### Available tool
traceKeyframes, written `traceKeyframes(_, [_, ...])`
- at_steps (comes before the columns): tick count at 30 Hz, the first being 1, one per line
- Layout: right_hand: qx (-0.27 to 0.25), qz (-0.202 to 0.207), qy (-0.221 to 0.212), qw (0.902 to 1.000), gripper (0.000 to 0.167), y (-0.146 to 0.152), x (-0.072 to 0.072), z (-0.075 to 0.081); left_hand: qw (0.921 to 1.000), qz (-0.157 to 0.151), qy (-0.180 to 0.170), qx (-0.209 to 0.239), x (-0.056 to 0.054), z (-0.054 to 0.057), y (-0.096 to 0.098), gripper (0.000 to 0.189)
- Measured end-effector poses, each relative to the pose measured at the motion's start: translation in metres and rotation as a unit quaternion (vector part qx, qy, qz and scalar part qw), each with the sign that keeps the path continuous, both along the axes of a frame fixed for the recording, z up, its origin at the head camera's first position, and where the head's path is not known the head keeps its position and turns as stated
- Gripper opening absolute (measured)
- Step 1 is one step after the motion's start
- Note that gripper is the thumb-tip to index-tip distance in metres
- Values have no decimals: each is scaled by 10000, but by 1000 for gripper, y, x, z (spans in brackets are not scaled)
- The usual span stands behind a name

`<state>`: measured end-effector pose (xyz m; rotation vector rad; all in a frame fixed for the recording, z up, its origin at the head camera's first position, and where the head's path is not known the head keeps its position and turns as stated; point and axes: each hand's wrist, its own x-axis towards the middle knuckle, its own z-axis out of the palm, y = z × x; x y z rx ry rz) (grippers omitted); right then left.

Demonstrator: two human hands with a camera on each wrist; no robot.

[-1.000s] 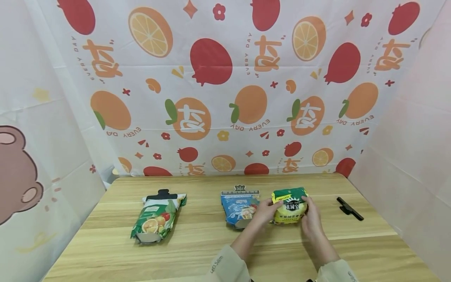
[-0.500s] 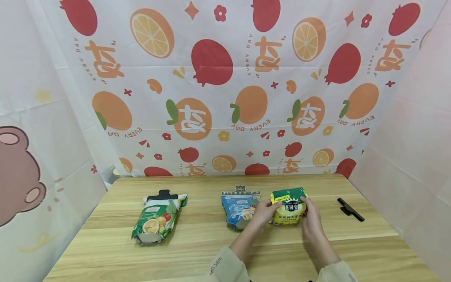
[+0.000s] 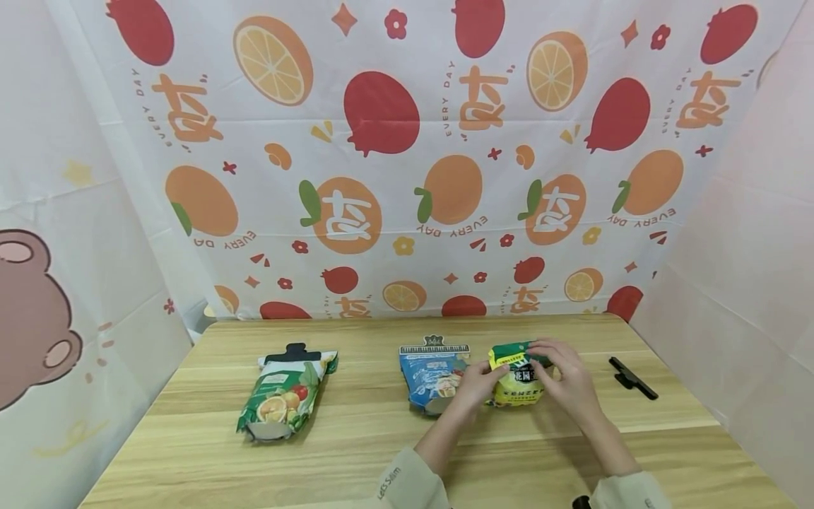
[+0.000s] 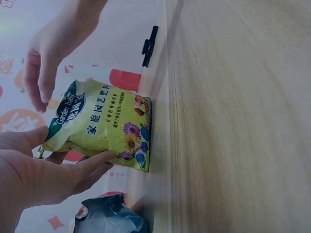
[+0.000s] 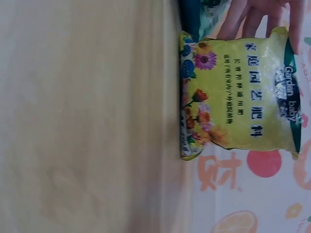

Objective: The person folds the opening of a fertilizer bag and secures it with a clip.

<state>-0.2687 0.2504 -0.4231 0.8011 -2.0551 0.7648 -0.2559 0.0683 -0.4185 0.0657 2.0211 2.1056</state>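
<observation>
A yellow and green fertilizer bag (image 3: 518,385) stands upright on the table, right of centre. My left hand (image 3: 475,385) grips its left side, thumb on the front near the top and fingers round the side and behind, as the left wrist view shows. My right hand (image 3: 569,378) hovers by the bag's upper right corner with fingers loosely bent. In the left wrist view a gap separates the right hand's fingers (image 4: 46,82) from the bag (image 4: 104,124). The right wrist view shows the bag's printed front (image 5: 238,92) and part of the left hand (image 5: 262,17).
Left of the bag stands a blue bag (image 3: 429,378) with a ruler-patterned clip (image 3: 434,346) on top. Further left is a green and white bag (image 3: 280,399) with a black clip (image 3: 294,353). A loose black clip (image 3: 632,378) lies at the right on the wooden table (image 3: 356,466).
My right hand has let go of the fertilizer bag's right side and moved up over its upper right corner. The left hand keeps its grip in the same place.
</observation>
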Motion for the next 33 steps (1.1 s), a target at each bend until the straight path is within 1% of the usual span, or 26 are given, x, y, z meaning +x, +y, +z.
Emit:
traceKeyframes(1, [275,26,48,9996,33,0,-1,2,10000,-11,-4,7,0,0,0,34])
traceKeyframes(3, [656,-9,-42,9978,34,0,-1,3,10000,-42,6,40,0,1,0,34])
traceKeyframes(6, [1004,-96,-144,9948,38,-1,0,4,9999,-102,17,105,0,0,-1,33])
traceKeyframes(12, [1258,-82,-284,9916,36,-3,0,3,9997,-170,44,179,0,0,-2,35])
traceKeyframes(14, [1293,-79,-324,9910,34,-3,0,2,9998,-116,42,155,0,0,-2,43])
traceKeyframes(17, [1314,-75,-409,9905,32,-4,-1,2,10000,17,14,89,1,0,-2,61])
traceKeyframes(19, [1321,-70,-462,9901,31,-4,-1,2,9995,130,211,-178,2,1,-2,72])
traceKeyframes(21, [1316,-51,-496,9900,30,-4,-1,2,9964,219,545,-613,2,2,-2,74])
traceKeyframes(22, [1318,-54,-503,9900,30,-4,0,2,9930,266,764,-864,2,2,-2,73])
traceKeyframes(23, [1320,-57,-505,9899,29,-5,0,2,9876,316,1017,-1154,2,3,-1,70])
traceKeyframes(24, [1319,-52,-507,9899,29,-5,-1,2,9799,375,1288,-1479,2,4,-1,65])
traceKeyframes(26, [1318,-53,-510,9899,28,-5,-1,2,9626,449,1798,-1975,2,5,1,56])
traceKeyframes(28, [1308,-66,-521,9900,28,-5,-1,2,9463,469,2246,-2279,1,5,2,47])
traceKeyframes(30, [1290,-76,-532,9902,27,-5,-1,1,9325,459,2591,-2473,1,5,3,42])
traceKeyframes(31, [1280,-81,-533,9903,27,-5,-1,1,9289,444,2688,-2509,1,5,4,40])
traceKeyframes(33, [1261,-76,-521,9906,26,-5,-2,0,9259,424,2764,-2538,1,3,5,37])
